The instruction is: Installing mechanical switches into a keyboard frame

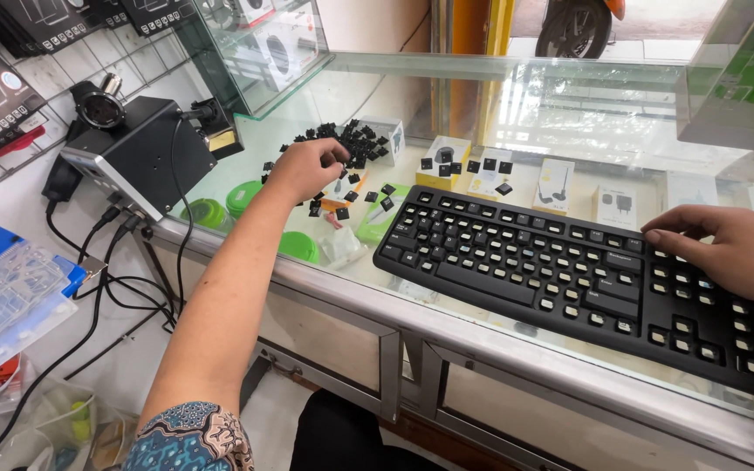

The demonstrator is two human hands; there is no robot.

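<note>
A black keyboard (569,275) lies on a glass counter (333,288), with many of its keycaps off. My right hand (730,253) rests flat on its right end, fingers spread over the upper keys. My left hand (305,166) reaches far to a pile of loose black keycaps (355,141), fingertips pinched at the pile's near edge; whether it holds a cap I cannot tell. More keycaps (368,197) lie scattered between the pile and the keyboard, and a short row (469,166) sits behind it.
A black boxy machine (146,153) with cables stands at the counter's left end. Small boxed goods (556,185) and green round tins (242,199) show under the glass. Packaged items hang on a wire rack (19,52) at left. A glass showcase (263,48) stands behind.
</note>
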